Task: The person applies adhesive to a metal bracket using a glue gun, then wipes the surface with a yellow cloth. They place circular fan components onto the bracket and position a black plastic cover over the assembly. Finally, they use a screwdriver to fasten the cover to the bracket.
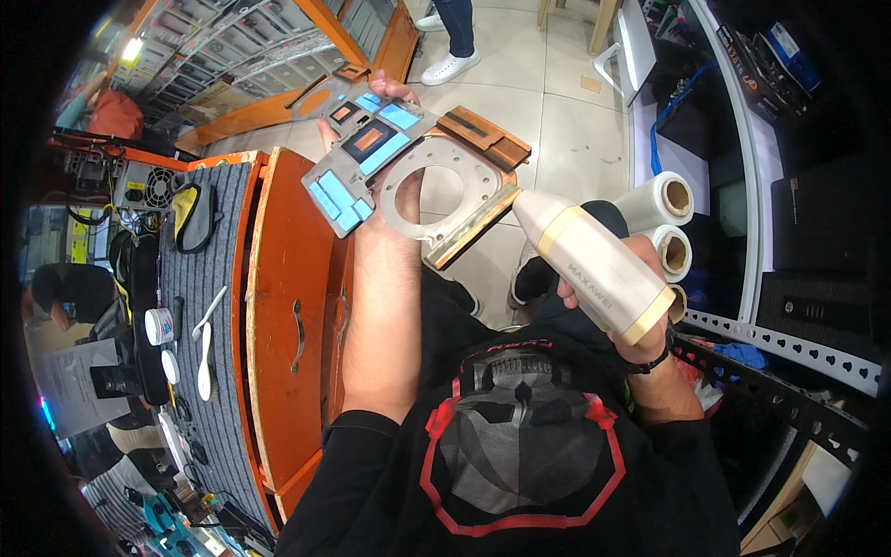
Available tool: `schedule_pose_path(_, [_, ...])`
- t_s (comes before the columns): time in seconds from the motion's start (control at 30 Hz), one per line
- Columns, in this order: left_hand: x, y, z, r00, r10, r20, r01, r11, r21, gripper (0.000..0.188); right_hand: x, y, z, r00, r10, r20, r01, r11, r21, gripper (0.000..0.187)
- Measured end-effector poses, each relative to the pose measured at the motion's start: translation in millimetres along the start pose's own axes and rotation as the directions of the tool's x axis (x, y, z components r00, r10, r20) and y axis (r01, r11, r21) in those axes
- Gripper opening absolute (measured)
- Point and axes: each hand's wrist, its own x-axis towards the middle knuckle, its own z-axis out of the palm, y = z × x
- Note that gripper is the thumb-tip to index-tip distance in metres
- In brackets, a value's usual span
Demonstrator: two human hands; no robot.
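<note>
Head view, grey heatsink, blue pads

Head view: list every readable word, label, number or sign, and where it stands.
Lettering is located here, not copied.
Tapered beige device, right hand: dark lettering, clear.
Black box, upper right: pale lettering, partly legible.
Dark case, far right: small pale logo.
White jar, left: label too small.
White sheet, left: too blurred.

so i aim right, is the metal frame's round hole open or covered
Open: part of the left arm shows through the round hole in the metal frame.
</note>
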Motion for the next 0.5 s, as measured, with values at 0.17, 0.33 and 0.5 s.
schedule_pose_path(0.17, [19.1,12.8,0.8,0.960,-0.248,0.130,0.271,0.940,-0.206,0.082,7.6,-5.9,-8.9,0.980,0.149,0.128,-0.186,0.914,0.359,0.081])
schedule_pose_path(0.33, [4.7,-6.2,25.5,0.904,-0.363,0.225,0.407,0.892,-0.196,0.074,6.7,3.4,-25.8,0.954,0.173,0.245,-0.281,0.799,0.531,0.076])
schedule_pose_path(0.5, [3.6,-6.7,30.5,0.864,-0.410,0.292,0.472,0.861,-0.189,0.080,6.1,6.0,-27.6,0.931,0.218,0.292,-0.343,0.796,0.498,0.076])
